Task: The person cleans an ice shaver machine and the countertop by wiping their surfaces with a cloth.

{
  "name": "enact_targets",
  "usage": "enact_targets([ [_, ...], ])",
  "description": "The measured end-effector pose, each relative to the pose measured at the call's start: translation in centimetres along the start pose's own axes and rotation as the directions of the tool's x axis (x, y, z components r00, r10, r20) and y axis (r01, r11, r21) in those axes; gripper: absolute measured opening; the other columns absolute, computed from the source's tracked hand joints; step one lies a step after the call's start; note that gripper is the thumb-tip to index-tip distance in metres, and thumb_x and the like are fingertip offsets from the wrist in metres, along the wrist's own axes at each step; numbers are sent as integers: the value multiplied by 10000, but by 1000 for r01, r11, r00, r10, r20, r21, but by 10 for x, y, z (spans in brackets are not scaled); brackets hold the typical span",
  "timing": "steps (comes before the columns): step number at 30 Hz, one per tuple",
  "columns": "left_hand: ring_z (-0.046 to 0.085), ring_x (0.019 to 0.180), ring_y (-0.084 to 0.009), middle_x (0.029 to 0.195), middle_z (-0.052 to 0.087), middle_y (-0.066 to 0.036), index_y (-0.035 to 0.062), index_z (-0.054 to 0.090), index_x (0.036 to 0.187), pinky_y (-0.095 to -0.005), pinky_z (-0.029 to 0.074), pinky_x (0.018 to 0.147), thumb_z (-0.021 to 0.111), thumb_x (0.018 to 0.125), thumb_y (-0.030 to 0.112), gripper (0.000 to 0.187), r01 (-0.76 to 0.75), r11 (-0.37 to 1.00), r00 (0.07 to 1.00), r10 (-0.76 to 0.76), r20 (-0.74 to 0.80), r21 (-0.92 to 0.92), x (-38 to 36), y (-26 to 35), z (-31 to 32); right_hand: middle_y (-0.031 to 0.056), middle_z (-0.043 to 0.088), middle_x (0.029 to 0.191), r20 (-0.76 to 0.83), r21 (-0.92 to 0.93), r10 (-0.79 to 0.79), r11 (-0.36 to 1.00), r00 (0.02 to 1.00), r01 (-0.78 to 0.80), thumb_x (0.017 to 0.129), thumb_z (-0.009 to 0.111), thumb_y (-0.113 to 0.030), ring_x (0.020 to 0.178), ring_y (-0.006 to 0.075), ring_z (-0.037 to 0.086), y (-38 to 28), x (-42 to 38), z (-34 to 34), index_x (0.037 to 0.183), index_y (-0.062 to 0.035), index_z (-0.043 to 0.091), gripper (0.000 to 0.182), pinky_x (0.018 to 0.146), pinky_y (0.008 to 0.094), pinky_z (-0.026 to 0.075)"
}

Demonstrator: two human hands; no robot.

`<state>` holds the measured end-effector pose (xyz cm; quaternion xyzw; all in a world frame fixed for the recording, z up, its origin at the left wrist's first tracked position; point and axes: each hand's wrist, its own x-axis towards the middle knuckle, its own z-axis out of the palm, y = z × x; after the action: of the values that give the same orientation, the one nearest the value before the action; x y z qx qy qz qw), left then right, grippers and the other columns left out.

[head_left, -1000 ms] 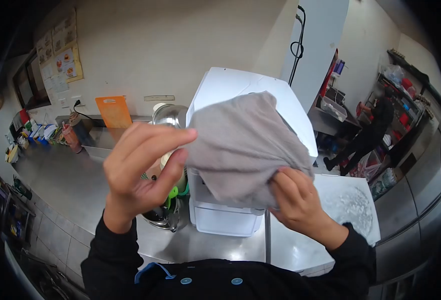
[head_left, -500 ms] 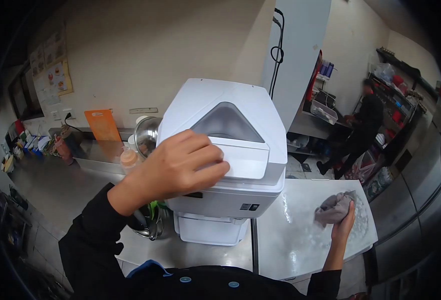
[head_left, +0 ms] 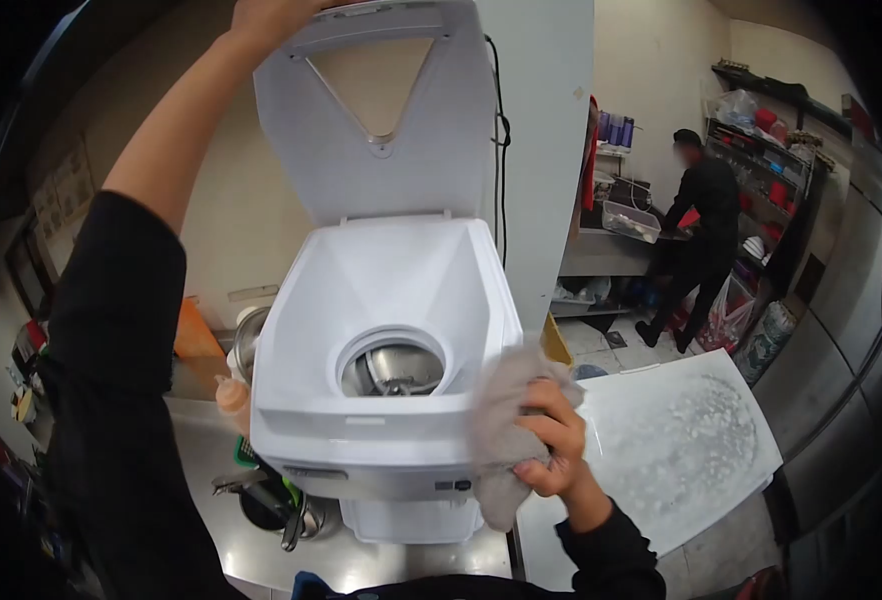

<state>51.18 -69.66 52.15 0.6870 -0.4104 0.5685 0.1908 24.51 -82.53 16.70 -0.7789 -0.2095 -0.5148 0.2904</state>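
Observation:
A white countertop machine (head_left: 361,260) stands in front of me with its hinged lid (head_left: 391,180) raised. The lid has a triangular cut-out. Inside the machine, a funnel-shaped white hopper leads to a round opening (head_left: 396,368) with shiny metal parts in it. My left hand (head_left: 276,18) is up at the lid's top edge, gripping it; its fingers are partly cut off by the frame. In my right hand (head_left: 553,440) is a bunched grey cloth (head_left: 516,420), slightly blurred, at the machine's right front corner.
Right of the machine is a white surface (head_left: 651,450) with wet, whitish patches. Metal utensils (head_left: 271,505) and a squeeze bottle (head_left: 231,395) stand on the steel counter (head_left: 201,440) at left. A person in dark clothes (head_left: 706,210) stands by shelves at the back right.
The machine's lid has swung up from closed, with my left hand rising along with it. My right hand has brought the grey cloth left from the white surface to the machine.

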Motion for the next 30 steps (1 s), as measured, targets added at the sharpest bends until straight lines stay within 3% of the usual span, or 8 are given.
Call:
enact_targets([
  [7,632,767,-305,762,666,-172,-4,709,774,-421,469,763,665,792,391,398,341,906,939,-338,57,-250,41,-23,77,159,590,970,-91,186,97,979,991,-79,782,555,-239,917,303,558,114,38,2,885,25,626,293,827,383,436],
  [10,594,927,-350,980,644,-220,0,658,1029,-434,423,899,648,810,372,432,290,911,956,-291,39,-294,44,-34,114,135,602,992,-64,216,242,951,968,-223,838,541,-179,932,253,568,163,69,5,940,19,629,239,835,344,449],
  [12,426,1191,-412,1321,419,-282,36,430,1322,-436,331,1026,635,823,352,625,31,999,999,-31,-29,26,26,-24,127,135,605,1010,147,265,443,844,884,-467,877,528,-147,946,227,575,201,93,-1,1026,11,619,235,844,301,451],
  [16,323,1304,-381,1432,279,-231,127,350,1403,-407,321,1041,538,825,589,764,-110,941,985,147,-92,320,9,-49,162,144,605,1035,305,-13,384,917,871,-399,876,538,-161,950,226,586,241,136,-8,1075,1,606,265,855,291,448],
  [18,-44,1386,-406,1493,-122,-231,168,86,1473,-443,122,1124,437,773,736,967,27,995,919,-61,389,93,10,-57,167,119,584,1066,394,-135,415,909,820,-394,864,551,-143,954,204,576,250,142,-10,1123,32,552,313,888,272,434],
  [21,291,1305,-400,1442,243,-234,158,260,1442,-465,285,1066,529,812,605,818,-55,972,900,-51,434,227,-6,-64,176,163,573,1125,343,-25,565,804,751,-594,867,546,-211,1035,264,562,257,139,-3,1091,5,600,316,891,305,440],
  [24,187,1360,-418,1486,81,-264,180,254,1447,-440,286,1065,648,780,480,831,-91,991,899,39,437,99,-8,-71,175,170,564,1095,375,-225,367,927,851,-300,846,560,-233,1031,302,551,255,138,-2,1080,23,598,349,896,315,438],
  [30,166,1361,-409,1474,113,-265,108,235,1428,-461,228,1109,655,811,307,773,-192,975,807,90,584,115,2,-16,90,181,565,1040,400,-316,370,914,838,-253,796,594,-233,972,335,553,198,123,-17,1012,35,620,345,870,352,442],
])
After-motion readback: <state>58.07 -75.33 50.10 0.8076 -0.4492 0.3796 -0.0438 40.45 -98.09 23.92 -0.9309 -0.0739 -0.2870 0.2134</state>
